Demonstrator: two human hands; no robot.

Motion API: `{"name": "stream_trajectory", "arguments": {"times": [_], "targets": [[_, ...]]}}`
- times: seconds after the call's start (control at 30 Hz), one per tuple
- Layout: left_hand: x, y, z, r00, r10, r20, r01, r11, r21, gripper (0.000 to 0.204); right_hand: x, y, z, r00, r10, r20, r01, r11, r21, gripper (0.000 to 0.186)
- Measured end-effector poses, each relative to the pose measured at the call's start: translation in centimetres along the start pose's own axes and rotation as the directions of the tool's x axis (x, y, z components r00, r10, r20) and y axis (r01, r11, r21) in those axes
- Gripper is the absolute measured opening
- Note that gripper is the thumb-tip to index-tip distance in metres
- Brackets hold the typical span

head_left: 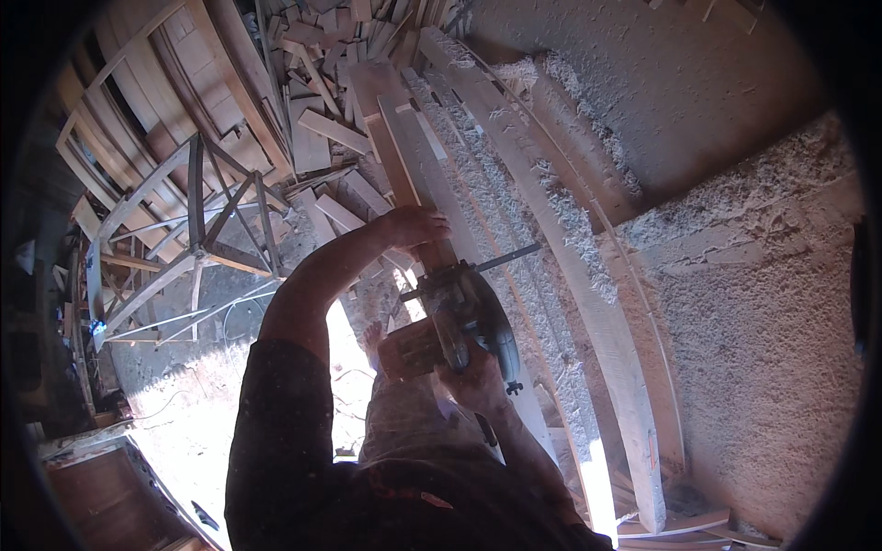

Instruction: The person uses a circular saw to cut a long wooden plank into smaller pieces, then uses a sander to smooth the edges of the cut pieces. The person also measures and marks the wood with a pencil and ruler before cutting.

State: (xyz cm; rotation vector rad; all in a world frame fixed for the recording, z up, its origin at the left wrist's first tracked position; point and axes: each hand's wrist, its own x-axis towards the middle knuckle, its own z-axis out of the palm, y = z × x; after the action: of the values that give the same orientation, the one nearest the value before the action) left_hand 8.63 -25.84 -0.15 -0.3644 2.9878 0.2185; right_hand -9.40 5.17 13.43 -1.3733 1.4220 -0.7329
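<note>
Your right grip (pixel 473 375) is wrapped around the power saw (pixel 452 326) while your left grip (pixel 413 226) rests on the brown board (pixel 393 165).
The right grip is closed on the saw's rear handle; your left fingers bend across the board just ahead of the saw, though you cannot tell from here whether they close around it, as the thumb is hidden. The saw sits in front of your body at the near visible stretch of the board, its thin metal rod (pixel 511 256) jutting right. Long pale beams (pixel 588 248) strewn with shavings lie to your right, wood offcuts (pixel 326 55) are heaped beyond, and a wooden frame (pixel 195 207) stands to your left.
</note>
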Motion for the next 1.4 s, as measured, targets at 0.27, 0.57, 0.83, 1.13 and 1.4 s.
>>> {"name": "stream_trajectory", "arguments": {"times": [0.27, 0.57, 0.83, 1.13, 1.4], "targets": [[-0.4, -5.3, -0.3, 0.999, 0.029, -0.03, -0.029, 1.0, -0.001, 0.093, 4.8, 0.4, 0.9, 0.998, -0.062, -0.004, 0.062, 0.998, 0.031, 0.07], [-0.9, -11.2, -1.4, 0.996, 0.058, -0.068, -0.053, 0.995, 0.083, 0.077, 11.4, -1.2, 1.7, 0.991, -0.123, -0.058, 0.126, 0.991, 0.055, 0.064], [-1.3, -17.0, -1.9, 0.991, 0.068, -0.118, -0.063, 0.997, 0.048, 0.088, 16.3, -3.4, 1.8, 0.999, -0.03, -0.01, 0.03, 0.999, -0.041, 0.066], [-1.8, -22.4, -3.8, 0.996, 0.051, -0.072, -0.05, 0.999, 0.016, 0.087, 22.3, -4.8, 2.3, 0.991, -0.127, -0.049, 0.123, 0.99, -0.07, 0.066], [-2.4, -27.9, -2.7, 0.994, 0.06, -0.094, -0.055, 0.997, 0.049, 0.087, 26.9, -7.4, 2.6, 0.999, 0.037, -0.017, -0.038, 0.999, -0.038, 0.061]]}}
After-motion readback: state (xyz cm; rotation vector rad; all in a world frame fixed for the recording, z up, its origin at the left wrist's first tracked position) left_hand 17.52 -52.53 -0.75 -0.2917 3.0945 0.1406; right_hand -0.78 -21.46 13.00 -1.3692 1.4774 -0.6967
